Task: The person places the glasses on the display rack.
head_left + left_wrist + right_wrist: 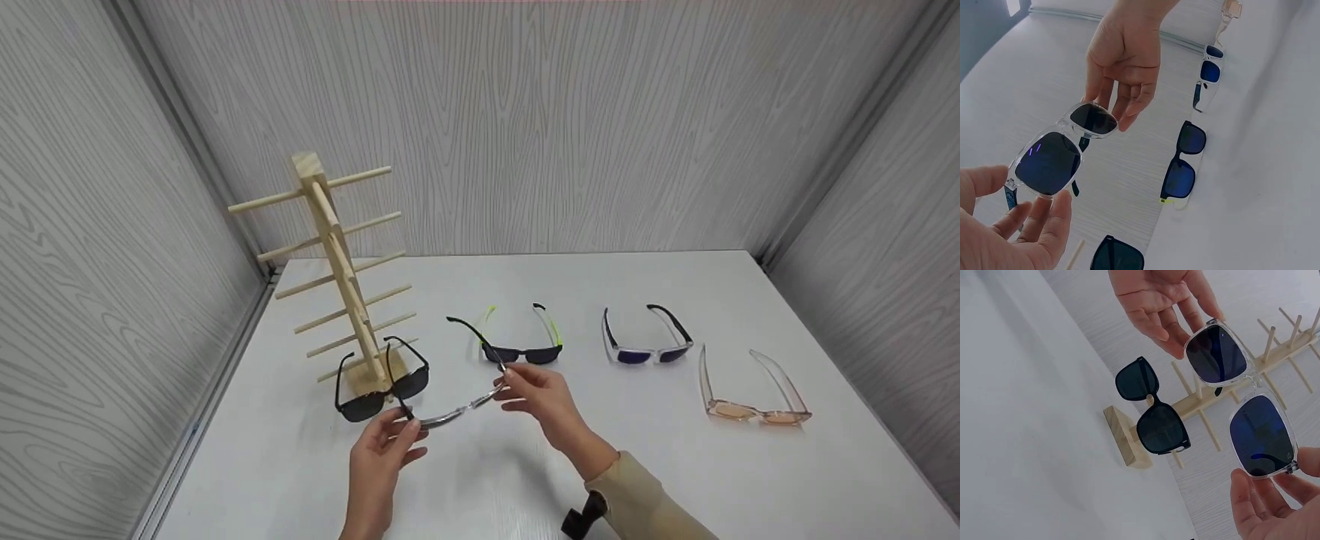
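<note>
1. While the left hand (384, 450) pinches one outer corner of the clear pair (448, 417) between thumb and fingers, the right hand (546, 401) pinches the opposite corner; each grip is narrow, probably to keep skin off the dark lenses (1262, 433).

2. Lifted off the surface (675, 472), the clear pair spans the gap between the hands, its temples (469, 325) unfolded and pointing toward about eleven o'clock, away from the person. Support at both ends likely stops the frame from twisting.

3. Near the left hand, between nine and ten o'clock from the clear pair, the black pair (409, 384) sits low on the stand (345, 274). Its bridge meets a peg (1150, 400), which seems to bear it and keep it facing outward.

4. Toward eleven o'clock, the stand rises from its wooden base (1120, 436); side pegs in tiers presumably keep frames from knocking together.

5. Outward on the surface lie the green pair (541, 355) near two o'clock, the purple pair (634, 357) between two and three, and the peach pair (733, 410) at three. Their temples point away, probably leaving the front corners handy for fingers.
</note>
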Tool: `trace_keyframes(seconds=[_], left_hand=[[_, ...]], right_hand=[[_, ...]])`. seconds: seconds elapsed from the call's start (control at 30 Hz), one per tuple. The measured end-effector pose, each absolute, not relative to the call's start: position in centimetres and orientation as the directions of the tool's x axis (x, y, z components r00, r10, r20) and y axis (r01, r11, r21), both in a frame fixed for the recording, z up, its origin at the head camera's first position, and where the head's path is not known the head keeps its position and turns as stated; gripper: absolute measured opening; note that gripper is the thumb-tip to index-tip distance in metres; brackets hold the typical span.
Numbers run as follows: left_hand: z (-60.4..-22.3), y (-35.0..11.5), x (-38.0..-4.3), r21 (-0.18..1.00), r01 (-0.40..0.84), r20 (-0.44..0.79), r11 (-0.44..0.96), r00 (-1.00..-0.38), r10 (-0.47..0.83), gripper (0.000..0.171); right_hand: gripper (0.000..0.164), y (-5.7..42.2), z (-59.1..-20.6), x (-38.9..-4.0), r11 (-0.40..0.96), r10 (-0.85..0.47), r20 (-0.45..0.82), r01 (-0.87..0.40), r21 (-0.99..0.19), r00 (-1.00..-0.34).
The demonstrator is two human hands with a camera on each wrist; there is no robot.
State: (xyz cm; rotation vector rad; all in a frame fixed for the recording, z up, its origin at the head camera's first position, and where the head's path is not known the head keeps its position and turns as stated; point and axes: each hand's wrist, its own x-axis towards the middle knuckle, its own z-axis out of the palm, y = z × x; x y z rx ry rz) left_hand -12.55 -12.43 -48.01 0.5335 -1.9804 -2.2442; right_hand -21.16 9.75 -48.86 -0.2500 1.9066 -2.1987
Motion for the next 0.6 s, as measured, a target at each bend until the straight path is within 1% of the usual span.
trace_keyframes(seconds=[0.23,0.4,0.43,0.47,0.53,0.6], left_hand=[[-47.8,-13.4,-12.6,0.977,-0.12,-0.176,-0.178,-0.922,-0.344,0.041],[-48.1,-14.0,-12.6,0.984,-0.056,-0.114,-0.167,-0.924,-0.364,0.042],[-48.6,-14.3,-12.7,0.985,-0.015,-0.077,-0.173,-0.929,-0.362,0.041],[-48.6,-14.5,-12.7,0.985,-0.005,-0.069,-0.17,-0.926,-0.37,0.041],[-48.5,-14.8,-12.7,0.985,0.004,-0.063,-0.171,-0.921,-0.384,0.044],[-48.4,-15.2,-12.8,0.985,-0.015,-0.083,-0.174,-0.917,-0.39,0.045]], right_hand=[[0.036,8.4,-48.4,-21.7,-0.134,-0.295,0.01,0.031,-0.99,-0.956],[0.038,7.6,-48.1,-22.0,-0.135,-0.307,0.027,0.015,-0.991,-0.951],[0.038,7.4,-48.0,-22.1,-0.138,-0.31,0.03,0.014,-0.99,-0.95],[0.039,7.2,-47.9,-22.2,-0.139,-0.315,0.032,0.013,-0.99,-0.948],[0.039,6.7,-47.7,-22.4,-0.145,-0.323,0.033,0.014,-0.989,-0.946],[0.038,6.2,-47.5,-22.6,-0.144,-0.326,0.026,0.023,-0.989,-0.945]])
